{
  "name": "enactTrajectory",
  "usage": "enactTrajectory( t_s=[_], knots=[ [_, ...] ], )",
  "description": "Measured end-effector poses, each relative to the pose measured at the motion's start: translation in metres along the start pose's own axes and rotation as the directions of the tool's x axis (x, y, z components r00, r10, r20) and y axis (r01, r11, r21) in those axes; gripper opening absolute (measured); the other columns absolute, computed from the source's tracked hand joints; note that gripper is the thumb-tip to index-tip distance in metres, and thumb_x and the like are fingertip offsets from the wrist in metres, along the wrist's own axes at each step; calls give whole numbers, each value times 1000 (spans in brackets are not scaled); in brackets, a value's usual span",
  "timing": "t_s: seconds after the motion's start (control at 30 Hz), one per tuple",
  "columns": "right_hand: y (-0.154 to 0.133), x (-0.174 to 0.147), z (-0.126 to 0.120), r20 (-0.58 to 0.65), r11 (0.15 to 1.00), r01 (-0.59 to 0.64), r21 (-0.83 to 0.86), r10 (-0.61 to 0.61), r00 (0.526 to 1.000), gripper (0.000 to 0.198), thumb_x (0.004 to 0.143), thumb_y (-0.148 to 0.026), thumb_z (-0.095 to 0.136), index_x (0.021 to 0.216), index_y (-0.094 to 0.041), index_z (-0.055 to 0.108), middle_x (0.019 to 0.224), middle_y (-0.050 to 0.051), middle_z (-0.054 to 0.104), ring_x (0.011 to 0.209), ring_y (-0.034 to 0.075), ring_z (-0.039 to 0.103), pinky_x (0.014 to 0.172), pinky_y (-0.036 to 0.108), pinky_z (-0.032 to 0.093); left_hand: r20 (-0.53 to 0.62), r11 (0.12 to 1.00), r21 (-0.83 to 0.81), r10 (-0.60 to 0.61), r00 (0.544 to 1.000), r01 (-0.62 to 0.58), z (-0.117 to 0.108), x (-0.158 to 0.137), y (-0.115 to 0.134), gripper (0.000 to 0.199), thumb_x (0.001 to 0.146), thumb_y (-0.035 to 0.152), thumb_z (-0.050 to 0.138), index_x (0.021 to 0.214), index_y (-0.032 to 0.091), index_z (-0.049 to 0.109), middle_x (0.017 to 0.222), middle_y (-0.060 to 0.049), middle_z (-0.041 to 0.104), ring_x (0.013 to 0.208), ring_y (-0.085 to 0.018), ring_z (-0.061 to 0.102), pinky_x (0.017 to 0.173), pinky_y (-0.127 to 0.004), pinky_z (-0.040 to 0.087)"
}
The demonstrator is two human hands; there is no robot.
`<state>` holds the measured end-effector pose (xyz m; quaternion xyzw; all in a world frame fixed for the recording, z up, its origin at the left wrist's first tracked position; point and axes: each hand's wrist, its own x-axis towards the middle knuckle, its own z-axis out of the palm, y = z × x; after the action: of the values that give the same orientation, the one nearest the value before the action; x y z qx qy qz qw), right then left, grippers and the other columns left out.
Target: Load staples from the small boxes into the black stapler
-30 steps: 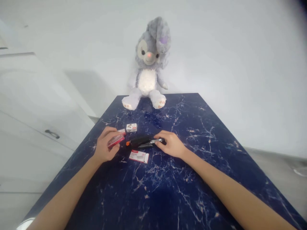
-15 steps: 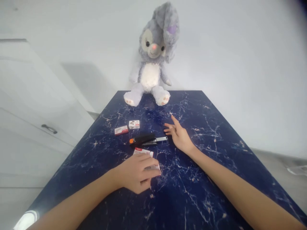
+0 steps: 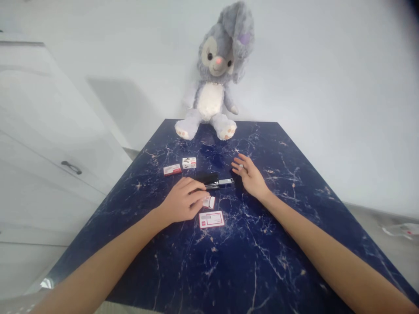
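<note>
A black stapler (image 3: 214,179) lies on the dark blue marbled table, its silver metal part sticking out to the right. My left hand (image 3: 183,199) bends its fingers over the stapler's left part and hides that end; how firmly they grip is hard to see. Under its lower fingers a small red-and-white box (image 3: 210,202) is partly covered, with a white flap showing. Nearer to me lies a flat white packet with a red border (image 3: 211,219). Right of the stapler, my right hand (image 3: 251,178) has its fingers apart, with a small pale spot among them that I cannot identify.
Two small boxes, a red-and-white one (image 3: 172,169) and a white one (image 3: 189,162), lie behind the stapler. A grey plush rabbit (image 3: 209,100) sits at the table's far edge against the wall. A white cabinet (image 3: 42,174) stands to the left.
My left hand has moved away from the flat packet and up to the stapler, uncovering the packet. My right hand has shifted slightly right, its fingers less stretched. The view has tilted a little.
</note>
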<state>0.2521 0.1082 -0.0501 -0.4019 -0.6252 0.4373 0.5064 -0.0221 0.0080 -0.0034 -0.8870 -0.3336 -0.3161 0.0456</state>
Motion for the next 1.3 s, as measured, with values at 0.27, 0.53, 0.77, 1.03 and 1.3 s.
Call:
enactTrajectory(
  t_s=[0.27, 0.53, 0.77, 1.03, 1.3],
  knots=[
    [-4, 5, -10, 91, 985, -83, 148, 70, 993, 47, 79, -43, 75, 118, -27, 55, 138, 7, 53, 126, 26, 58, 112, 47, 44, 315, 954, 144, 208, 926, -263, -14, 6, 2, 20, 93, 21, 51, 101, 21, 70, 101, -7, 72, 78, -17, 63, 68, -30, 51],
    [1, 6, -5, -107, 982, -90, 166, 108, 988, 80, 87, -50, 65, 149, -32, 18, 137, 11, 55, 125, 23, 59, 108, 45, 49, 362, 997, 66, -61, 930, 40, -10, 2, 6, 31, 93, 36, 58, 121, 26, 66, 120, -6, 69, 103, -22, 66, 85, -35, 55],
    [-19, -7, 0, -154, 981, -179, 80, 189, 970, 42, 95, -54, 53, 121, -21, 48, 98, 9, 72, 86, 19, 72, 84, 37, 61, 303, 995, 58, -99, 948, 86, -15, 4, 10, 26, 89, 30, 62, 114, 27, 68, 104, -6, 66, 94, -20, 63, 85, -35, 54],
    [-84, -97, 35, 274, 958, 103, -266, -27, 961, 27, 103, -33, 41, 115, -23, 63, 94, 3, 71, 81, 15, 67, 77, 29, 55, 136, 967, 30, -256, 957, 255, 4, 2, 32, 36, 84, 28, 65, 120, 24, 61, 110, -5, 63, 92, -20, 67, 77, -32, 58],
    [-71, -108, 44, 186, 887, 206, -413, -139, 973, 20, 98, -34, 56, 111, -25, 67, 90, 3, 72, 83, 18, 67, 78, 30, 53, -15, 967, 36, -251, 968, 252, 5, 4, 36, 33, 82, 29, 68, 113, 25, 62, 105, -5, 66, 91, -20, 68, 77, -32, 59]
  ],
)
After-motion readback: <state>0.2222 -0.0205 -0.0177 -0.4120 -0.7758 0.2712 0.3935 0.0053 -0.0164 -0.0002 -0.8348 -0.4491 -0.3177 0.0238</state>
